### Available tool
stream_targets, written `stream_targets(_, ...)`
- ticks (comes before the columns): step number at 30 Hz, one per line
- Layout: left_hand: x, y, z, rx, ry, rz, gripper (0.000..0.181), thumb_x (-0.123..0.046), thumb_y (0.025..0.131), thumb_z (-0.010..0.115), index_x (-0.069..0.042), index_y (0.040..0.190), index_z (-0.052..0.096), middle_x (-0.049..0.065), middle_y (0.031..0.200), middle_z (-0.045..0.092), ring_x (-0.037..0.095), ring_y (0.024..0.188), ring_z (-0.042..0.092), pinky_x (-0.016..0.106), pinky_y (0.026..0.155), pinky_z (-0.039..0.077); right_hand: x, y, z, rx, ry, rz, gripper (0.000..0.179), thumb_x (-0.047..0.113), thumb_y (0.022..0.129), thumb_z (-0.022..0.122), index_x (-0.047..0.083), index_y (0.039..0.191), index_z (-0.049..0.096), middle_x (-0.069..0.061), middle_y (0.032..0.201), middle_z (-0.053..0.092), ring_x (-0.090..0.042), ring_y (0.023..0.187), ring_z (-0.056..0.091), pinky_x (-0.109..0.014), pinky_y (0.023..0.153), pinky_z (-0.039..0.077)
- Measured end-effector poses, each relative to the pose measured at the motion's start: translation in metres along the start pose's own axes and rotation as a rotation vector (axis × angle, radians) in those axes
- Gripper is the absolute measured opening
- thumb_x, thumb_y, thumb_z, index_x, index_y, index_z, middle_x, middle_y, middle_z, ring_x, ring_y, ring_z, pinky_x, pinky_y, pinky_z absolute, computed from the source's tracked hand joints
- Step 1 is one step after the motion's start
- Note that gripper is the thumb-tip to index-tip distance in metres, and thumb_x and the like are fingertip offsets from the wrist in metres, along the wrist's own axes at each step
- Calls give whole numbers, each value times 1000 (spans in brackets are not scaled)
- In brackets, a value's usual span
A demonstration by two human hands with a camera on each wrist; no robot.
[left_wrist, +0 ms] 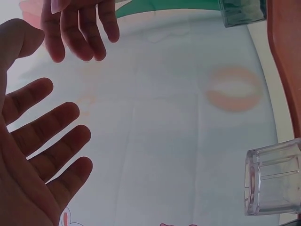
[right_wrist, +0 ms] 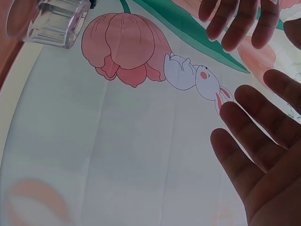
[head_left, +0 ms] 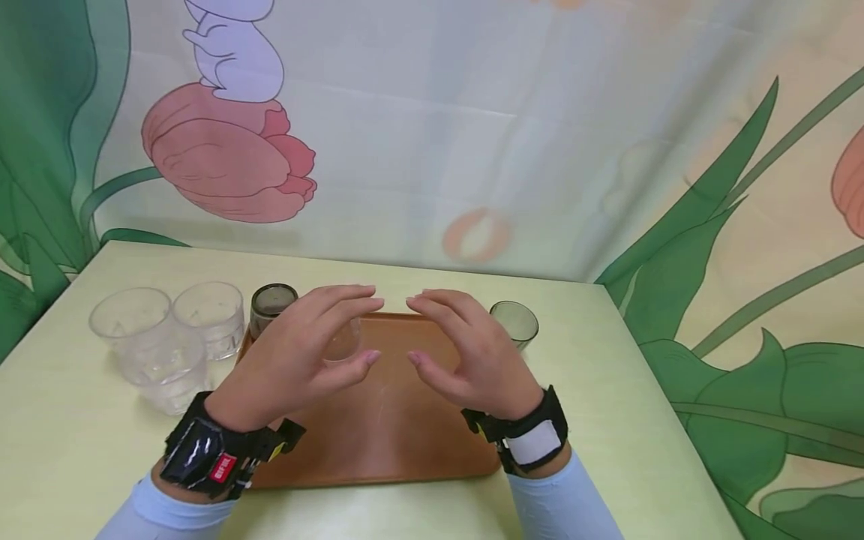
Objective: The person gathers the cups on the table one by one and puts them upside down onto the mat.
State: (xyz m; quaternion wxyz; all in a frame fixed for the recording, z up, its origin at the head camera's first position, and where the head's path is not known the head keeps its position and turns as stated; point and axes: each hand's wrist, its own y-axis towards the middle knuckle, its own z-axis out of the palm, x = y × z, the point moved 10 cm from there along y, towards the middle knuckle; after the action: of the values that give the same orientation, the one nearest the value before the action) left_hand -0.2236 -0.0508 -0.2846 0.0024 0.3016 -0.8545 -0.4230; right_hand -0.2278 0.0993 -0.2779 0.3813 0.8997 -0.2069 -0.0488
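Brown tray (head_left: 398, 442) is lying flat on the table (head_left: 648, 450), and both hands are hovering above it with nothing between the fingers. Left hand (head_left: 290, 356) and right hand (head_left: 475, 352) are facing each other across a gap, the fingers being gently curved and the thumbs standing apart from them; neither is gripping anything.

On the tray's far left part, one clear glass (head_left: 346, 341) is standing just past the left fingers, which are hiding part of it. In my judgement, the important relation is this one: from the gap between the hands, the glass is lying forward and to the left, so the left hand is being the nearer. Its long axis is running upright (which end is facing up, I cannot tell).

Dark glass (head_left: 273, 300) is standing near the tray's far left corner, partly behind the left hand; whether it is touching the tray, I cannot say. Three other clear glasses (head_left: 209, 319) are standing close together at the left. Green glass (head_left: 514, 322) is standing just beyond the right hand, which is covering some of it.
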Motion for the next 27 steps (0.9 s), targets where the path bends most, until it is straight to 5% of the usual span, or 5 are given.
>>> stream_targets(27,14,-4,8,37,12,-51,54,-34,87,74,-8,132,62,11,138,59,28,130,54,48,108,45,-29,-4,7,109,-129,128,50,29,89,70,3,131,60,-15,122,63,-29,116,59,-40,100,51)
